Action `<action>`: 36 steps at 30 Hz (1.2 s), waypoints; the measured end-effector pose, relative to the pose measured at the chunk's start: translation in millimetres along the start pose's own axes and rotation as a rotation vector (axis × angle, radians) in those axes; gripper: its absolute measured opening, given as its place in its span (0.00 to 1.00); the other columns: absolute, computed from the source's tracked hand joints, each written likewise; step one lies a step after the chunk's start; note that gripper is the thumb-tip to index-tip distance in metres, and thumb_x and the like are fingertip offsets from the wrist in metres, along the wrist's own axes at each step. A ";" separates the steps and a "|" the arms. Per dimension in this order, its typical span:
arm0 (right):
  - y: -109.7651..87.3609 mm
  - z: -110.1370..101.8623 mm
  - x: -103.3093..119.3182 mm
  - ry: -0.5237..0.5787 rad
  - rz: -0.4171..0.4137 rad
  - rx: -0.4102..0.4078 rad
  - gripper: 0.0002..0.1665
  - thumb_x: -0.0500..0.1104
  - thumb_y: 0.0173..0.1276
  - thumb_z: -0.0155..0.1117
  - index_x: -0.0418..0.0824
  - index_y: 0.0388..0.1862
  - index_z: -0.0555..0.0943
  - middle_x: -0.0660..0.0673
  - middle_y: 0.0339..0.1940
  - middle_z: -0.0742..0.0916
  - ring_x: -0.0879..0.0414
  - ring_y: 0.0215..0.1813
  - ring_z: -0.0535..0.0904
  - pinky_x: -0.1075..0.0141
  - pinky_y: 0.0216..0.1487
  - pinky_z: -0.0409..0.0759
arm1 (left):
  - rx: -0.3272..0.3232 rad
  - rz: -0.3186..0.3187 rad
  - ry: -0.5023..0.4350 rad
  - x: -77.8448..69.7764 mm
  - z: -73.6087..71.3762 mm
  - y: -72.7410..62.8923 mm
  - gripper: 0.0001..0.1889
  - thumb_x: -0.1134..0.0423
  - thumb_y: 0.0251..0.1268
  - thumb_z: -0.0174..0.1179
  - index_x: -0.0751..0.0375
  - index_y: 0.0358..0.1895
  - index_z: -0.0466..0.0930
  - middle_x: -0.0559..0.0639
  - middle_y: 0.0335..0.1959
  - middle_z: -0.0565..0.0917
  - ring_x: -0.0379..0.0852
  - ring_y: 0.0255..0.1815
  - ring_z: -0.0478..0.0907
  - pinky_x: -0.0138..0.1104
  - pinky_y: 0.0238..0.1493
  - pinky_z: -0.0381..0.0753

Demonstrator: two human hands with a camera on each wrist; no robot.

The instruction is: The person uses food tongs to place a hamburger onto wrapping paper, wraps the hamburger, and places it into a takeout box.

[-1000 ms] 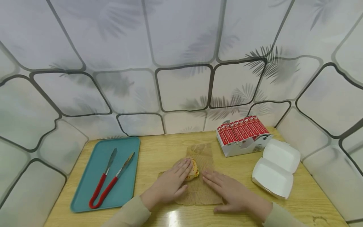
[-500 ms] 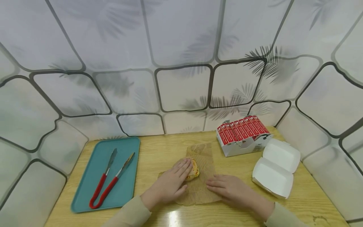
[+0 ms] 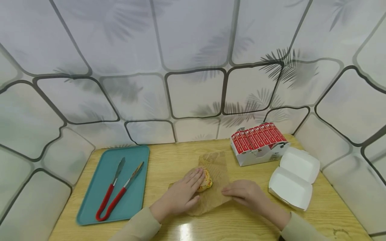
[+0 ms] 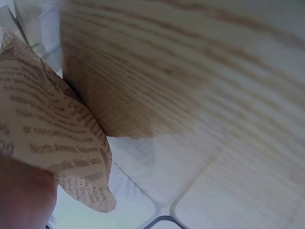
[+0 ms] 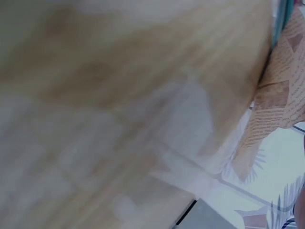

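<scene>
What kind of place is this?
Maybe a little food-packing table: there's a burger on brown paper, an open white food box, and red-handled tongs on a teal tray.

White glare on the tabletop

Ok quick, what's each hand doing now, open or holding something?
Left hand: open, resting on the burger.
Right hand: closed, pinching the edge of the brown paper.

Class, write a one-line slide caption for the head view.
Left hand rests on a round tan burger while the right hand pinches a brown paper sheet.
</scene>
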State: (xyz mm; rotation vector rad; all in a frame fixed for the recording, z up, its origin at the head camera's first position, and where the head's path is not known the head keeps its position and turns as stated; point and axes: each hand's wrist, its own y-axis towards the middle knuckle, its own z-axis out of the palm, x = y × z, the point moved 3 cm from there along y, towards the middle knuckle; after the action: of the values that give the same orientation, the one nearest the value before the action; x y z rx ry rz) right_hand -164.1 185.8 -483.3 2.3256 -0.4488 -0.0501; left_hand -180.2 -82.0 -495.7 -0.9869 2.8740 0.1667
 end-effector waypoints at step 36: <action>78.4 61.6 -54.7 0.253 0.530 0.056 0.05 0.37 0.70 0.74 0.35 0.38 0.91 0.43 0.36 0.94 0.50 0.40 0.92 0.63 0.47 0.93 | -0.069 -0.084 -0.368 11.7 -4.2 -3.6 0.28 0.58 0.88 0.40 0.66 0.82 0.63 0.61 0.88 0.54 0.60 0.88 0.54 0.54 0.86 0.61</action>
State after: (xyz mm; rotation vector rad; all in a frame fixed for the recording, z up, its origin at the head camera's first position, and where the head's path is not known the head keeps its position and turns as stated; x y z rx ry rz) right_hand -249.6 111.0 -478.4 2.1550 -0.9249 0.5092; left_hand -187.4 -92.5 -493.3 -0.9693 2.5039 0.3975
